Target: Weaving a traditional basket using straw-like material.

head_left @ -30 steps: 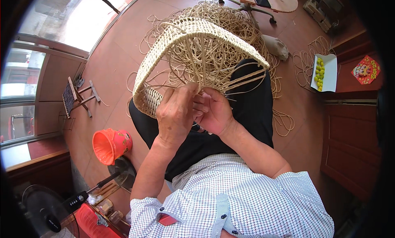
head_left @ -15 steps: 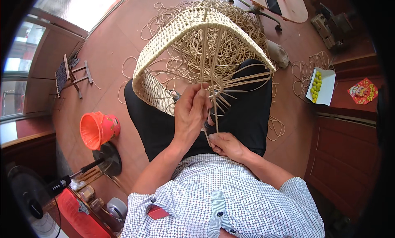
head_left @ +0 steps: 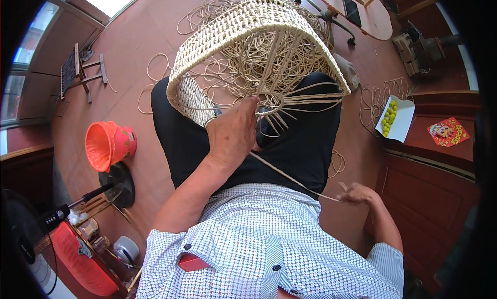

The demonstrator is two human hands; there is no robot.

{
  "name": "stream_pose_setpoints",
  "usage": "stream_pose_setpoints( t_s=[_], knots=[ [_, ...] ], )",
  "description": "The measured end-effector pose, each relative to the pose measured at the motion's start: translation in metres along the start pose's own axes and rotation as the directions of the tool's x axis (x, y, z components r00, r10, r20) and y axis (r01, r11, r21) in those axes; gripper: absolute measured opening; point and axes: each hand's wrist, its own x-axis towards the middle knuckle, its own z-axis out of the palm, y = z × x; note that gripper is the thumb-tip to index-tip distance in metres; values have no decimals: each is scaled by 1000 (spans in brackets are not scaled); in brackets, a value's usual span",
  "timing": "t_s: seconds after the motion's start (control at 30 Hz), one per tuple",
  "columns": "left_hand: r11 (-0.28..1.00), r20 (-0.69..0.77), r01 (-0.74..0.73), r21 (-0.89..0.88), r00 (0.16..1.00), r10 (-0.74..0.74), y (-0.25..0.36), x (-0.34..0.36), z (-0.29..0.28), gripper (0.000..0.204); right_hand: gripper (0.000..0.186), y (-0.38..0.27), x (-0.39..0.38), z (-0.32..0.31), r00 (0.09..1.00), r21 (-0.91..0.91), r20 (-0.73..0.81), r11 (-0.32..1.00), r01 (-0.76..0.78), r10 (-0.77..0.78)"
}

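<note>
A curved, cream woven band (head_left: 248,17) rests above my knees, with tan cord spokes (head_left: 316,98) running from it to a small ring (head_left: 279,100). My left hand (head_left: 231,136) is closed at the left side of that ring, pinching the cords there; its fingertips are partly hidden behind the back of the hand. A single cord (head_left: 290,178) stretches from beneath it, down across my lap to the right. Out beyond my right thigh, my right hand (head_left: 357,193) grips the far part of this cord, slightly blurred.
A large heap of loose cord (head_left: 269,58) lies on the floor behind the band. An orange-red bucket (head_left: 108,144) and a standing fan (head_left: 31,232) are on the left, with a small stool (head_left: 77,74) farther off. At right sits a white tray (head_left: 405,118) of yellow-green fruit.
My right hand has swung from my lap far out to the right, drawing the cord into a long line. My left hand has turned, showing its back. The view has shifted slightly.
</note>
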Motion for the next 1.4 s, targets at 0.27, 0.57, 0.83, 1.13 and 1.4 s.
stream_pose_setpoints(
  t_s=[0.27, 0.57, 0.83, 1.13, 1.4],
  knots=[
    [998, 165, 49, 32, 985, -54, 9, 5, -16, 19, 17, -144, -59, -33, -124, -486, -847, 656, 577, -517],
    [925, 344, 187, -332, 937, -66, 26, 19, -59, 20, 28, -316, -27, -49, -660, -862, -495, 226, 453, -565],
    [594, 563, 544, -593, 807, -178, 18, 57, -84, 33, 16, -339, -17, -66, -653, -795, -579, 159, 586, -488],
    [505, 551, 551, -665, 818, -167, 5, 93, -79, 35, 17, -351, -22, -93, -541, -716, -646, 183, 673, -539],
    [320, 441, 464, -826, 886, -145, 5, 114, -115, 34, 14, -354, -20, -89, -501, -657, -709, 206, 725, -497]
  ],
)
